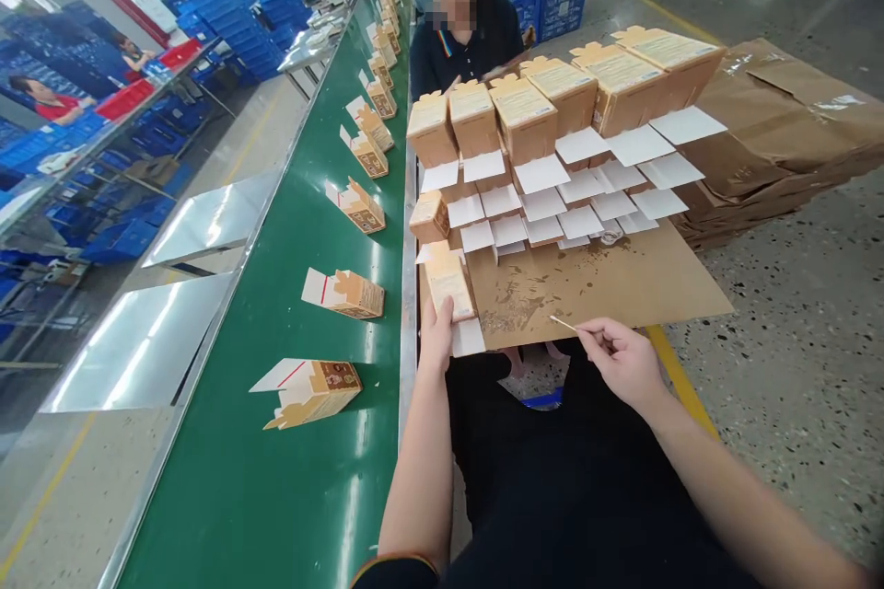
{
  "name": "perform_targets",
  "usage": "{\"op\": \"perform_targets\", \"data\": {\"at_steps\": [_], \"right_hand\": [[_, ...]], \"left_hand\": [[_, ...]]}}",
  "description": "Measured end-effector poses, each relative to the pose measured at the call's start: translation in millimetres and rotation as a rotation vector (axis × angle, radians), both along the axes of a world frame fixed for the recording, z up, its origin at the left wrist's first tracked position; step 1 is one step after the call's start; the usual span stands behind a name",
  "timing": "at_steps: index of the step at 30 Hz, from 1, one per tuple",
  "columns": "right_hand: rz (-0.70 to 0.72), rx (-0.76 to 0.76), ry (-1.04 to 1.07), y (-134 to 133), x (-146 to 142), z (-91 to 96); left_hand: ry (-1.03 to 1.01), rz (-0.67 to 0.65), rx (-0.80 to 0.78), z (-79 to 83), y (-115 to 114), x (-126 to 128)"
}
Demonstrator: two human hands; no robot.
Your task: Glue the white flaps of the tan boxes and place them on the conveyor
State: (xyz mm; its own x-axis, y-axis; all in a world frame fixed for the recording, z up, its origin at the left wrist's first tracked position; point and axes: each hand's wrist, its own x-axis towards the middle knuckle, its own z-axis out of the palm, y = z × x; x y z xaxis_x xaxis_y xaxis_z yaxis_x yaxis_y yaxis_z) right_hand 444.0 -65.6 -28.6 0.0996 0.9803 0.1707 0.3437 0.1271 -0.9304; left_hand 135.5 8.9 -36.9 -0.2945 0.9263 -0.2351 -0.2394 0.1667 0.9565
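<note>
My left hand [437, 331] is closed around a small tan carton [450, 281] at the left edge of the cardboard sheet, with a white flap hanging at its near end. Over the sheet's near edge, my right hand [618, 354] pinches a thin stick with a whitish tip, which looks like a cotton swab [563, 323]. The swab's tip points left, apart from the carton. Just beyond the held carton lies another small carton [429, 216]. Behind it, stacked cartons [523, 110] lie with their white flaps sticking out toward me.
A green conveyor belt [276, 469] on my left carries a row of cartons with raised flaps [354, 299]. Dark wet-looking marks spot the cardboard sheet [622, 285]. Flattened brown cardboard [794, 120] is piled at right. A co-worker [470, 46] sits beyond the stack.
</note>
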Motion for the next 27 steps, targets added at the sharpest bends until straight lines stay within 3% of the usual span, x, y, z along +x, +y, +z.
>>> {"op": "perform_targets", "data": {"at_steps": [2, 5, 10, 14, 22, 27], "right_hand": [[0.055, -0.019, -0.003, -5.2, -5.6, -3.5], [0.157, 0.028, -0.079, 0.0, -20.7, -12.3], [0.213, 0.284, -0.415, 29.4, -47.3, -37.1], [0.227, 0.336, -0.578, 35.2, -57.3, -52.0], [0.237, 0.342, -0.580, 34.8, -54.9, -52.7], [0.322, 0.330, -0.647, 35.4, -62.6, -57.4]], "left_hand": [[-0.138, -0.011, -0.021, -0.1, -16.9, 5.2], [-0.197, -0.030, 0.001, 2.2, -17.9, 12.6], [-0.052, 0.070, 0.037, -1.7, 4.9, 19.7], [0.036, 0.074, 0.055, -7.7, 4.0, 18.8], [0.089, 0.063, 0.048, -6.5, -4.0, 20.1], [0.133, 0.074, 0.058, -6.4, -5.3, 19.7]]}}
